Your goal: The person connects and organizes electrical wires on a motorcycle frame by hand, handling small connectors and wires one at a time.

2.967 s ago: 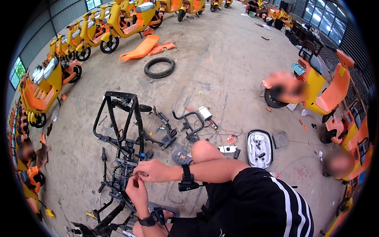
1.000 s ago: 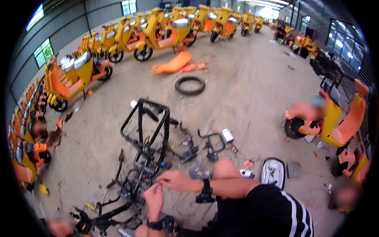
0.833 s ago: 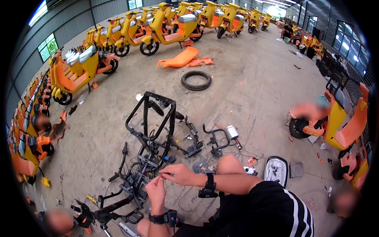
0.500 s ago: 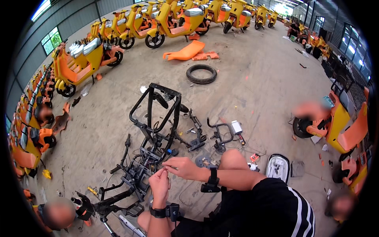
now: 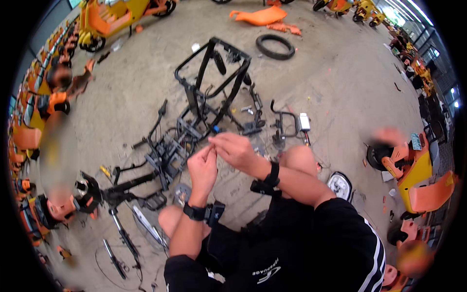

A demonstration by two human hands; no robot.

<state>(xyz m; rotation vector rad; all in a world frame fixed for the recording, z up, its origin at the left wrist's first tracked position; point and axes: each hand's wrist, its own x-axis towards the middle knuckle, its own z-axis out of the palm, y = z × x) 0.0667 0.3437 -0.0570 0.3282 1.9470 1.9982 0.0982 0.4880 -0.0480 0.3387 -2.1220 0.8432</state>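
My left hand (image 5: 202,169) is closed, its fingertips pinched upward and meeting those of my right hand (image 5: 237,150). The right hand reaches in from the right, also in a pinch. Whatever lies between the fingertips is too small to make out. Just beyond both hands, a stripped black scooter frame (image 5: 188,127) lies on the floor, with its upright rectangular loop at the far end. A small blue part (image 5: 216,129) shows on the frame beside my right fingertips. My hands appear to be held above the near side of the frame, apart from it.
A bent black tube bracket (image 5: 292,121) and a white box with leads (image 5: 304,121) lie to the right. Farther off are a tyre (image 5: 275,47) and an orange panel (image 5: 260,16). Fork tubes (image 5: 115,259) lie at lower left. Yellow-orange scooters (image 5: 418,177) line both sides.
The view has tipped downward, so the frame and floor parts sit higher in the picture. Both hands stay pinched together at the fingertips, having also shifted upward in the picture.
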